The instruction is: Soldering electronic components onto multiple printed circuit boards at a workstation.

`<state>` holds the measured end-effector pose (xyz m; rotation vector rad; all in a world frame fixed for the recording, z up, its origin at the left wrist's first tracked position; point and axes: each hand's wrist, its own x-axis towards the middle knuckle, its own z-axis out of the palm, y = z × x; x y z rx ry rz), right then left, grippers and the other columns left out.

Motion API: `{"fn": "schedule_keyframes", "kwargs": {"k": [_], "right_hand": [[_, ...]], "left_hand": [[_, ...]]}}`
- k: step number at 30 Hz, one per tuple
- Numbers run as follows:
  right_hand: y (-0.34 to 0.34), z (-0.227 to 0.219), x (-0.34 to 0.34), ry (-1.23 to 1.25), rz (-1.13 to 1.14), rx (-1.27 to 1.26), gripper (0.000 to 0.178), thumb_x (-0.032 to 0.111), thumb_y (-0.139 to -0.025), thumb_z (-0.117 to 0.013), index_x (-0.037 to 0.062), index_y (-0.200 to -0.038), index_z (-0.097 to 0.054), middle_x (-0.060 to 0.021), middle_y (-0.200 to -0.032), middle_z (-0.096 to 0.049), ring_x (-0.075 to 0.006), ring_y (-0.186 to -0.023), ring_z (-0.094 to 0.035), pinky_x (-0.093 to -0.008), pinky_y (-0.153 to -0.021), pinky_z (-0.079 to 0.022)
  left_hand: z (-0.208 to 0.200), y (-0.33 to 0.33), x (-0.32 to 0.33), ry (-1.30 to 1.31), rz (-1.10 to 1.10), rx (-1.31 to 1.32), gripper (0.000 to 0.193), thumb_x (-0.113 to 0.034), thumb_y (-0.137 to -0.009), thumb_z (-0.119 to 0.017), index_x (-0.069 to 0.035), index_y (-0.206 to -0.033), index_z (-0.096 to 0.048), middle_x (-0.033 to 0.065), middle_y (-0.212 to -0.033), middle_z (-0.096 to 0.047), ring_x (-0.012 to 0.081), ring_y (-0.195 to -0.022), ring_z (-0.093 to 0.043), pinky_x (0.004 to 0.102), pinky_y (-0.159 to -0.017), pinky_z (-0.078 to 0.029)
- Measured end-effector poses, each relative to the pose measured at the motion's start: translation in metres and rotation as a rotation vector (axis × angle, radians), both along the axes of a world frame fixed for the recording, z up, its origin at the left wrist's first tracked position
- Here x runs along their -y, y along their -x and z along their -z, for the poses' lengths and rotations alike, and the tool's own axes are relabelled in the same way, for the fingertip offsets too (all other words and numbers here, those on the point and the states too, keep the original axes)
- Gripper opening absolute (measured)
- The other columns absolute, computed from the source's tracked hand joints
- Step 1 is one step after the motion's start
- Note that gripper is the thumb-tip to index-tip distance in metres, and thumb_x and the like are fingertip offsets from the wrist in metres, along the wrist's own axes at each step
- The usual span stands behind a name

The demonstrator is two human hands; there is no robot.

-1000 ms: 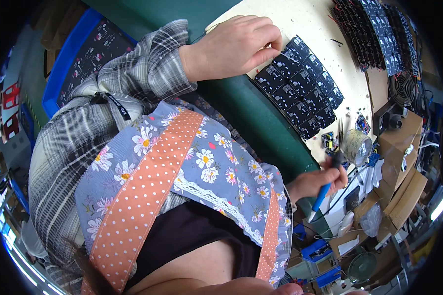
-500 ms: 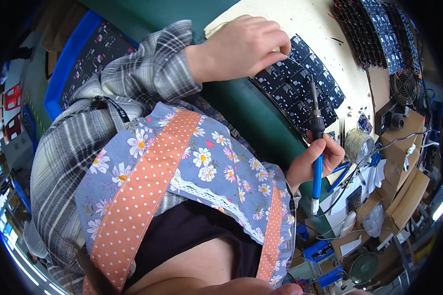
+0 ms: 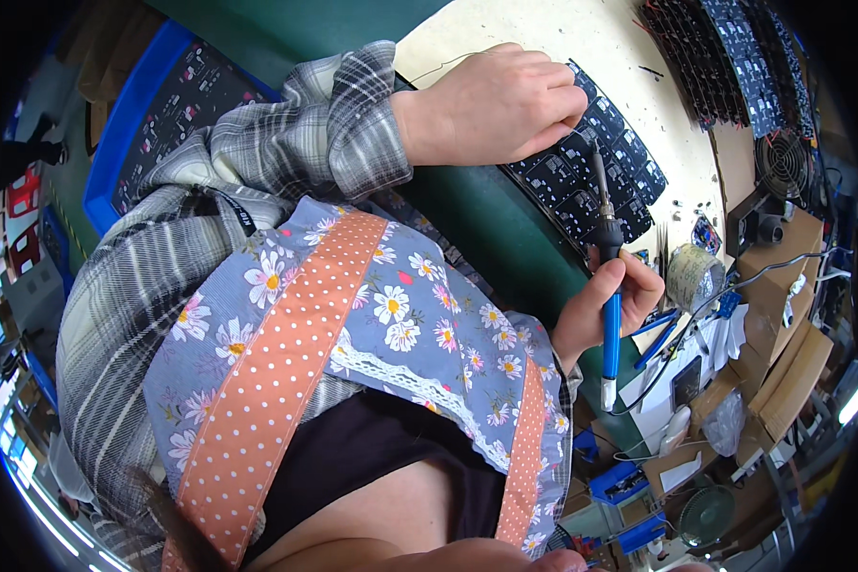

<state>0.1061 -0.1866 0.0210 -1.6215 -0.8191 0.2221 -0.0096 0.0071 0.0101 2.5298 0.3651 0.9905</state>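
My right hand (image 3: 608, 303) grips a blue-handled soldering iron (image 3: 612, 334), its metal tip pointing away over a panel of black circuit boards (image 3: 629, 157). Above the panel's left part, my left hand (image 3: 500, 105) is closed in a pinch on a thin solder wire (image 3: 440, 69), whose loose length trails out behind the hand. The wire's front end comes close to the iron's tip; whether they touch is too small to tell. The panel lies on a pale board (image 3: 562, 33), and my left hand covers part of it.
Stacked circuit board panels (image 3: 701, 67) with red wires stand at the far right, beside a small black fan (image 3: 782, 162). A tape roll (image 3: 693, 276), cardboard boxes (image 3: 782, 286) and the iron's cable (image 3: 772, 272) lie right. A blue tray (image 3: 100, 181) holds more boards at left.
My left hand has moved right and slightly down, further over the panel, with the solder wire. The iron's tip has shifted slightly left and away.
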Motion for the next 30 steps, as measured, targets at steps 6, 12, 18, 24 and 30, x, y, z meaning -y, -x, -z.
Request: {"fn": "schedule_keyframes", "kwargs": {"k": [6, 12, 18, 24, 30], "right_hand": [[-0.002, -0.004, 0.006, 0.07, 0.001, 0.043, 0.017, 0.01, -0.081, -0.059, 0.0005, -0.091, -0.05, -0.0105, -0.085, -0.052, -0.0174, -0.074, -0.057, -0.03, -0.068, -0.052], [-0.002, -0.001, 0.001, 0.033, 0.013, 0.046, 0.018, 0.011, -0.08, -0.06, 0.0002, -0.091, -0.05, -0.0106, -0.085, -0.052, -0.0169, -0.074, -0.055, -0.0295, -0.068, -0.051], [-0.007, 0.003, 0.007, 0.062, -0.007, 0.12, 0.019, 0.01, -0.08, -0.06, 0.0003, -0.093, -0.05, -0.0109, -0.086, -0.052, -0.0172, -0.075, -0.055, -0.0293, -0.068, -0.051], [-0.003, 0.001, 0.007, 0.032, 0.003, 0.046, 0.02, 0.012, -0.081, -0.061, 0.0005, -0.094, -0.05, -0.0108, -0.086, -0.052, -0.0176, -0.076, -0.056, -0.0295, -0.068, -0.051], [-0.003, 0.001, 0.004, 0.03, -0.023, 0.035, 0.02, 0.012, -0.081, -0.061, 0.0013, -0.094, -0.051, -0.01, -0.088, -0.053, -0.0168, -0.077, -0.055, -0.029, -0.071, -0.049]], "left_hand": [[-0.001, 0.003, 0.0, -0.037, -0.025, 0.034, 0.012, -0.013, -0.074, -0.064, -0.01, -0.075, -0.053, 0.0037, -0.076, -0.052, 0.0223, -0.075, -0.055, 0.0332, -0.068, -0.042], [-0.001, 0.0, -0.001, -0.051, -0.059, 0.018, 0.012, -0.014, -0.073, -0.065, -0.012, -0.074, -0.054, 0.002, -0.077, -0.052, 0.0204, -0.075, -0.055, 0.0324, -0.069, -0.042], [-0.005, -0.003, 0.002, -0.083, -0.046, -0.02, 0.012, -0.014, -0.073, -0.065, -0.012, -0.076, -0.054, 0.0019, -0.076, -0.052, 0.0201, -0.075, -0.055, 0.0324, -0.069, -0.042], [-0.006, -0.002, 0.001, -0.09, -0.061, -0.008, 0.012, -0.013, -0.073, -0.065, -0.011, -0.076, -0.054, 0.0019, -0.076, -0.052, 0.02, -0.075, -0.055, 0.0321, -0.07, -0.042], [-0.005, -0.006, 0.002, -0.09, -0.052, -0.029, 0.012, -0.013, -0.072, -0.065, -0.011, -0.076, -0.053, 0.0023, -0.075, -0.051, 0.0203, -0.075, -0.055, 0.0324, -0.069, -0.042]]}}
